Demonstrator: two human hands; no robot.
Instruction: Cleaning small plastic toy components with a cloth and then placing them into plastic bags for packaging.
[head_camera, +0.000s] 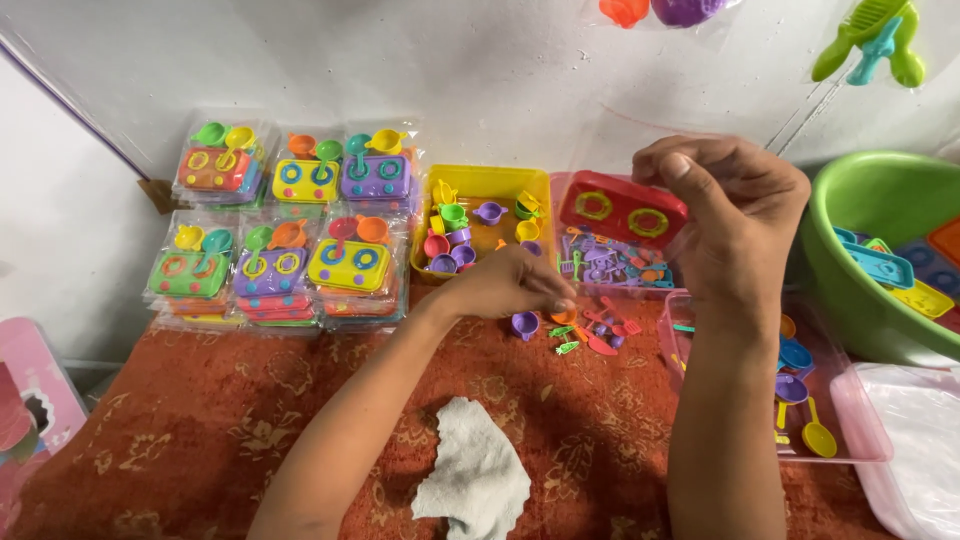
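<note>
While the right hand (735, 215) is raised above the red patterned counter (200, 430), its fingers (690, 165) are pinched shut on a clear plastic bag (640, 150) with a red toy stove (622, 210) inside. The left hand (510, 285) sits lower, fingers curled together over small loose toy utensils (590, 335); cannot tell whether it grips one. A purple toy cup (524, 323) lies just beside it. Behind: a yellow tray (490, 183) of tiny cups, a pink tray (610, 268) of small pieces. Far left, packed toy stove sets (285, 225) stacked in rows. Right side, a green basin (870, 255) and a pink-rimmed tray (850, 420) of spoons. White cloth (475, 480) lies near.
</note>
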